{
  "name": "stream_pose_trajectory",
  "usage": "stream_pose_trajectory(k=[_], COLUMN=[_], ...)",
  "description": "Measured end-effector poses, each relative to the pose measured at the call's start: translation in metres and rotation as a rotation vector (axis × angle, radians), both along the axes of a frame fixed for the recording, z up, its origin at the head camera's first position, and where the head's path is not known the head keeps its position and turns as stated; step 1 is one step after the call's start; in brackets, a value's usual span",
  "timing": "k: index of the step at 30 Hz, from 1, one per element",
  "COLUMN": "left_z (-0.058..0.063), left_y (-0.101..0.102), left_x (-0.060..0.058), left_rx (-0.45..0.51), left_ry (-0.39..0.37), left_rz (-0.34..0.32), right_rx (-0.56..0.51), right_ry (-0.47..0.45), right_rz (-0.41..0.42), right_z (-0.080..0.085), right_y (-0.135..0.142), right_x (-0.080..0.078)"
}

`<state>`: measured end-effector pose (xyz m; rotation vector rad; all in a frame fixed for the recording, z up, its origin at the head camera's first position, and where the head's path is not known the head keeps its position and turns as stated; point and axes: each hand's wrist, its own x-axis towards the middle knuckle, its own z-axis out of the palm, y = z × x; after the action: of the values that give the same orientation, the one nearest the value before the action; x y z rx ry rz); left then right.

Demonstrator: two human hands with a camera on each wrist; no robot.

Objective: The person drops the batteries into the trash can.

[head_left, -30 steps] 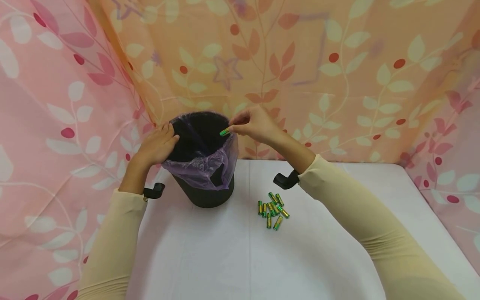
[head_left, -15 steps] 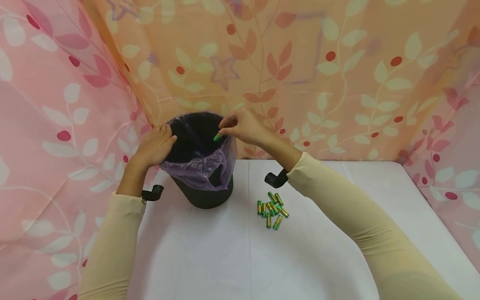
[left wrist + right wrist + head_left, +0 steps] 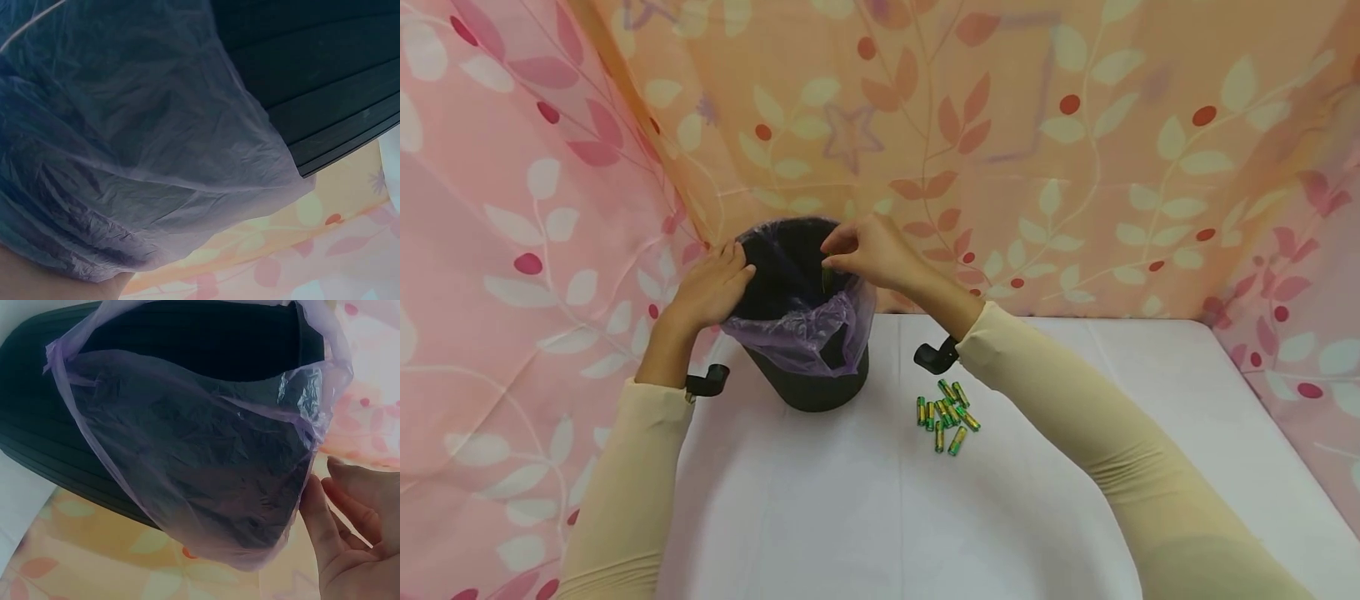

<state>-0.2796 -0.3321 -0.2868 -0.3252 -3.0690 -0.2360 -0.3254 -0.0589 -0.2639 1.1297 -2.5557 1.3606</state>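
Note:
A black trash bin (image 3: 805, 387) stands on the table, lined with a translucent purple bag (image 3: 790, 337) folded over its rim. My left hand (image 3: 707, 287) holds the bin's left rim, its thumb reaching over the edge; in the left wrist view only a bit of that hand (image 3: 56, 278) shows beneath the bag. Over the right side of the bin's mouth is my right hand (image 3: 872, 254), thumb and finger apart. A blurred greenish battery (image 3: 827, 280) shows just below its fingertips. In the right wrist view the right hand (image 3: 356, 525) is beside the bag's edge, with no battery visible in it.
Several green and gold batteries (image 3: 947, 414) lie in a loose pile on the white tablecloth (image 3: 820, 508), right of the bin. Patterned cloth (image 3: 1000, 167) hangs behind the table and on both sides. Each wrist carries a black camera mount (image 3: 934, 358).
My right hand has moved left and farther over the bin's mouth. The battery it pinched has left its fingers and blurs below them. My left hand has kept its place on the rim.

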Motion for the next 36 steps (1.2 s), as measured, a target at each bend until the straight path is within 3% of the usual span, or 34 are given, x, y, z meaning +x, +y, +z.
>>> stream_pose_trajectory(k=[4,15,19,22,26,31,36], left_z=[0.001,0.001,0.001,0.001,0.001,0.000,-0.001], left_y=[0.001,0.001,0.001,0.000,0.000,-0.002,-0.005], left_x=[0.001,0.000,0.001,0.001,0.001,-0.001,-0.004], left_rx=[-0.005,-0.001,0.006,0.008,0.017,0.022,0.038], left_ry=[-0.001,0.002,0.003,0.003,-0.007,-0.018,-0.018], left_rz=[-0.003,-0.011,-0.011,-0.013,-0.010,-0.007,-0.008], right_rx=[-0.009,-0.132,-0.151,-0.141,-0.162,-0.181,-0.128], right_ry=[0.010,-0.082,-0.065,0.013,0.061,-0.020,-0.021], right_rz=[0.003,0.052,0.069,0.050,0.056,0.080,-0.008], right_z=[-0.001,0.004,0.003,0.002,-0.003,-0.014,-0.027], right_y=[0.000,0.022,0.035,0.045,0.057,0.071,0.086], right_x=[0.001,0.016,0.025,0.032,0.040,0.049,0.053])
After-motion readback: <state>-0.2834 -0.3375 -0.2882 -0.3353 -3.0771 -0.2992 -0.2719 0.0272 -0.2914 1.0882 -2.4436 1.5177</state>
